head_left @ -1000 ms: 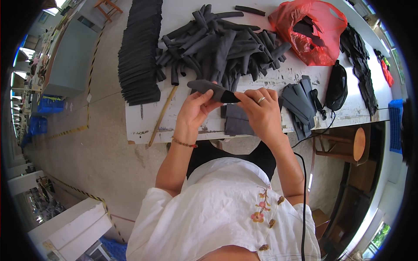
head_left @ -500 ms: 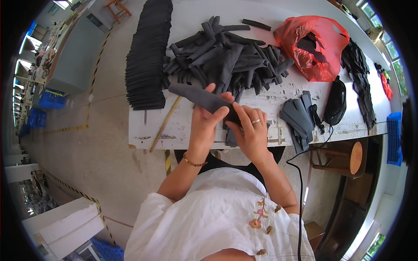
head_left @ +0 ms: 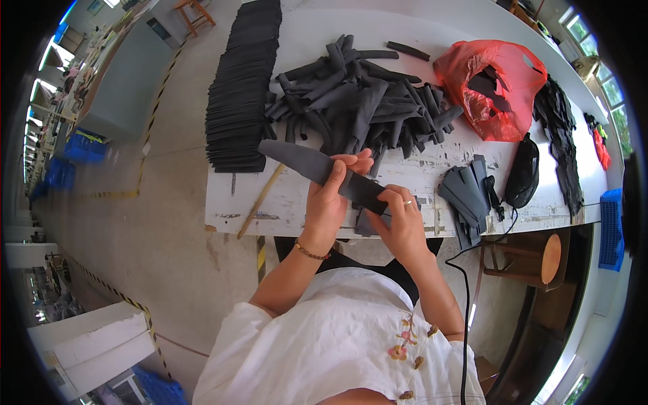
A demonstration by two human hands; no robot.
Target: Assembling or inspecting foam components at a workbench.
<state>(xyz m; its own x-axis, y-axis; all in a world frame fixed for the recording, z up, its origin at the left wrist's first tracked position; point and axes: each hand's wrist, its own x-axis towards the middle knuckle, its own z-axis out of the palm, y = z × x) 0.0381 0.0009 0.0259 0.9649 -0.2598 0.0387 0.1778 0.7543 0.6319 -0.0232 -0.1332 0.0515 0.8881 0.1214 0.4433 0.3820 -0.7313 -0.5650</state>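
A long dark grey fabric piece [head_left: 300,160], rounded at its left end and darker toward the right, is stretched between my hands above the table's near edge. My left hand [head_left: 329,192] grips it around the middle, thumb on top and fingers behind. At its lower right end, my right hand [head_left: 403,223], with a ring on one finger, pinches it. Just beyond lies a loose heap of rolled dark fabric pieces [head_left: 368,101]. To the left runs a long, tightly layered row of black fabric pieces [head_left: 239,101].
A thin wooden stick [head_left: 261,201] lies near the front edge of the white table [head_left: 226,196]. Flat grey strips [head_left: 464,196] are stacked at right, beside a black pouch [head_left: 522,172] with a cable. Behind stands a red plastic bag [head_left: 496,121]. A stool [head_left: 551,258] is below right.
My hands have moved apart along the fabric piece, the right one shifting down and right. More of the darker section now shows between them.
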